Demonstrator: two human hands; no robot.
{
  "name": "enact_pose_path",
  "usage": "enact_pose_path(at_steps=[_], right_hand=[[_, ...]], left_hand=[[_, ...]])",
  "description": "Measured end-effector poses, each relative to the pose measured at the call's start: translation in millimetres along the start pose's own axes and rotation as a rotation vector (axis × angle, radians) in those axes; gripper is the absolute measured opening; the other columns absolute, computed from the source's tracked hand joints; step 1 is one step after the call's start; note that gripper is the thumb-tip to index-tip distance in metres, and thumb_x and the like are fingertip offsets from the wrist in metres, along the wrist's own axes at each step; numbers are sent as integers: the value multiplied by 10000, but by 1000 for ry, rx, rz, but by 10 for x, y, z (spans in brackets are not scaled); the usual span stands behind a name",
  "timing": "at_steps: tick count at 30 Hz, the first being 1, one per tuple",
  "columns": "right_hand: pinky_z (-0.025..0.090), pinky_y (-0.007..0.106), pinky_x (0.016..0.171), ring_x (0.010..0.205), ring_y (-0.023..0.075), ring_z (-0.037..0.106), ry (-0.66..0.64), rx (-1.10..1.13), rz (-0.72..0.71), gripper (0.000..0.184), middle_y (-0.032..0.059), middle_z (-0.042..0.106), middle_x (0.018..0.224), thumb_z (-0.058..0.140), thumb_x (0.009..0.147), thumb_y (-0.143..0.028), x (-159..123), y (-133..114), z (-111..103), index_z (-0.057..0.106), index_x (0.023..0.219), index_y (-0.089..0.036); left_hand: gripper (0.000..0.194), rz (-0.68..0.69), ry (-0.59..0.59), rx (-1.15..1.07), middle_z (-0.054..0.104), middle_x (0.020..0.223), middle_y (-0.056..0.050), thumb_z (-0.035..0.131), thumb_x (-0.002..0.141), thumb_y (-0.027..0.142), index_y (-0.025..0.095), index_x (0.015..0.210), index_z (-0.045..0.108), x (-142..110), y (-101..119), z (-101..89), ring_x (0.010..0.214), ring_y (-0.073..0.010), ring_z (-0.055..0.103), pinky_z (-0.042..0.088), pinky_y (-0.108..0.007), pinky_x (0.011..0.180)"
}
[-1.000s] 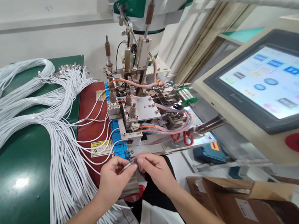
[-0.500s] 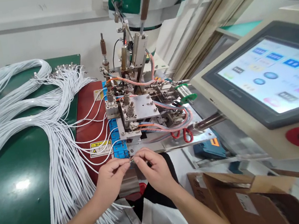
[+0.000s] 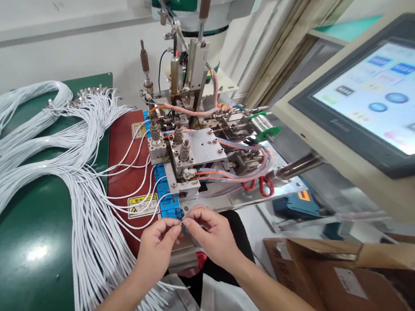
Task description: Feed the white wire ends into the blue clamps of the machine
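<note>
My left hand [image 3: 155,247] is closed in a pinch at the front of the machine. Between its fingertips and those of my right hand [image 3: 214,236], also pinched, are the thin wire ends [image 3: 181,222] of a white cable, which runs in under my left hand. The fingers hide most of these ends. Just beyond the fingertips is a row of blue clamp blocks [image 3: 169,205] along the machine's edge. Several white cables [image 3: 122,196] lead into the blocks from a large bundle on the left.
A green table [image 3: 24,299] carries the cable bundles. Next to it is a red-brown plate [image 3: 127,183] with warning labels. Metal machine parts [image 3: 201,146] with air hoses rise ahead. At right are a touch screen [image 3: 378,99], a wire spool [image 3: 263,127] and a cardboard box [image 3: 320,273].
The view has turned slightly left, so the machine and screen sit farther right. My hands stay together at the wire ends, with the fingers shifted a little.
</note>
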State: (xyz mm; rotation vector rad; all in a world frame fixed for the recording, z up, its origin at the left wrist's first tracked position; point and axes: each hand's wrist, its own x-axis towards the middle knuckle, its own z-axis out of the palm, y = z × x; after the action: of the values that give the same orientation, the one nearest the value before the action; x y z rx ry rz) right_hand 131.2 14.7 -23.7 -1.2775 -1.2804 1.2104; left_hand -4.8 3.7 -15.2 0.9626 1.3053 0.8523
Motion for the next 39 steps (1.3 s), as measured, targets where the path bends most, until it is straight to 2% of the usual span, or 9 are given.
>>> enact_pose_path(at_steps=[5, 11, 17, 24, 28, 31, 34, 36, 39], right_hand=[[425, 233, 564, 571, 107, 506, 89, 216, 94, 114, -16, 538, 602, 577, 707, -200, -37, 37, 135, 562, 599, -167], [442, 239, 578, 575, 111, 526, 126, 274, 94, 114, -15, 557, 598, 588, 706, -202, -59, 25, 176, 565, 600, -168], [449, 263, 620, 648, 137, 549, 120, 103, -89, 83, 11, 565, 661, 566, 733, -190, -70, 101, 141, 576, 651, -177], [428, 231, 563, 597, 116, 513, -34, -99, -192, 77, -4, 530, 651, 553, 728, -155, 7, 83, 14, 540, 656, -182], [396, 212, 535, 557, 100, 479, -137, -243, -236, 106, -12, 514, 622, 539, 738, -148, 59, -26, -111, 526, 636, -175], [384, 206, 537, 576, 105, 483, -303, -373, -285, 96, -6, 523, 627, 523, 741, -127, 99, -116, -225, 541, 658, -171], [372, 223, 562, 610, 121, 492, -470, -547, -388, 110, 8, 541, 646, 511, 739, -107, 122, -153, -262, 572, 676, -173], [372, 236, 571, 608, 127, 493, -398, -560, -383, 131, 14, 543, 636, 500, 751, -124, 111, -128, -207, 576, 655, -171], [377, 224, 519, 540, 115, 478, -116, -326, -174, 188, -8, 511, 557, 508, 763, -198, 56, -35, -47, 543, 580, -170]], left_hand=[[124, 0, 46, -105, 600, 679, 10, 613, 729, 268, 146, 753, 616, 3, -64, 13, 648, -102, 541, 443, -193, 620], [108, 22, 78, -125, 599, 683, 28, 619, 737, 260, 157, 770, 616, 5, -82, 17, 637, -80, 538, 442, -173, 629], [109, 22, 70, -107, 597, 652, 27, 618, 729, 257, 149, 748, 620, -10, -47, 17, 592, -74, 517, 432, -167, 588], [133, 64, 26, 45, 594, 647, 8, 583, 753, 264, 143, 752, 636, 10, -63, -2, 586, -90, 507, 421, -184, 571], [137, 169, -19, 229, 626, 721, -17, 546, 776, 246, 161, 774, 653, 2, -20, -49, 664, -119, 543, 432, -210, 630], [144, 260, -112, 425, 628, 732, -13, 512, 787, 198, 177, 758, 651, -1, 42, -102, 691, -125, 545, 420, -215, 654], [174, 288, -193, 603, 589, 650, 13, 493, 770, 152, 180, 647, 613, 1, 66, -128, 638, -113, 518, 392, -203, 605], [163, 268, -128, 609, 573, 626, 19, 493, 763, 159, 178, 635, 593, 3, 45, -112, 611, -110, 507, 387, -199, 582], [135, 212, 52, 456, 576, 634, 17, 488, 786, 226, 172, 725, 595, 2, -7, -56, 568, -102, 501, 399, -192, 546]])
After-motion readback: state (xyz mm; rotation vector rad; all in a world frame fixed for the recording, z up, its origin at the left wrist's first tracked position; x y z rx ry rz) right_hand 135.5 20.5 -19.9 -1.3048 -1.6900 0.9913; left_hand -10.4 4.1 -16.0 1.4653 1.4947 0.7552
